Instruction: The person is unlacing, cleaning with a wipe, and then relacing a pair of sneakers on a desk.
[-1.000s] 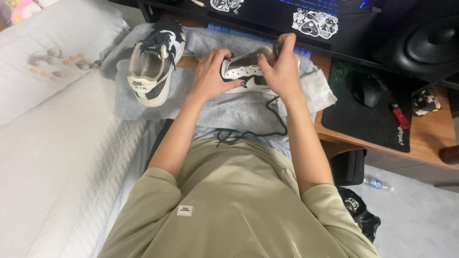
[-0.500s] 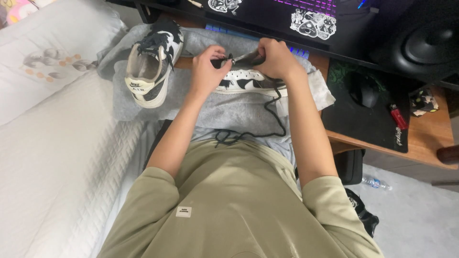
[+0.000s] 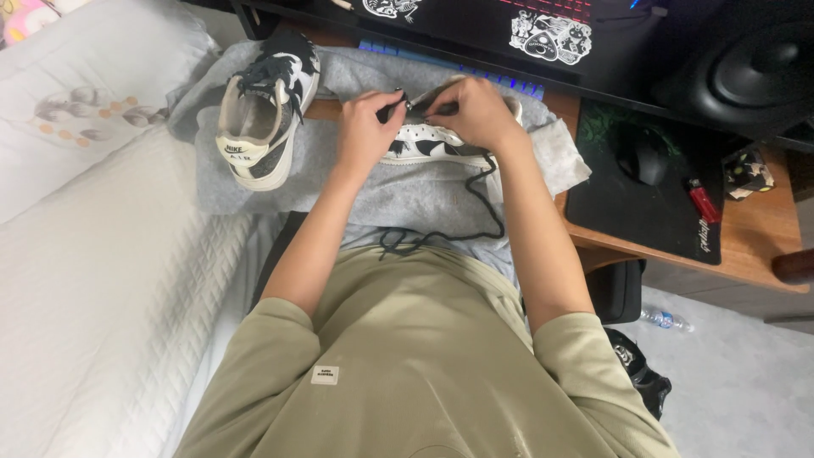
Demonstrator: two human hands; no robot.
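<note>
Near the top centre of the frame both hands meet over a white-and-black sneaker (image 3: 428,146) lying on its side on a grey cloth (image 3: 398,191) spread over the desk edge. The left hand (image 3: 366,129) is curled, fingertips pinched on the end of a black shoelace (image 3: 485,199) right above the shoe. The right hand (image 3: 468,108) is closed too, fingers bunched against the left one's and covering the top of the sneaker — whether it grips the lace or the shoe itself I can't tell. The lace runs down from under the right hand, loops across the cloth and ends in a tangle near the person's olive shirt.

To the upper left, the matching second sneaker (image 3: 264,110) rests on the same cloth, opening up, laces in. A black mouse (image 3: 642,154) sits on a dark mouse pad (image 3: 644,208) at the right — a red lighter (image 3: 704,200) beside it. White bedding (image 3: 93,280) fills the left side.
</note>
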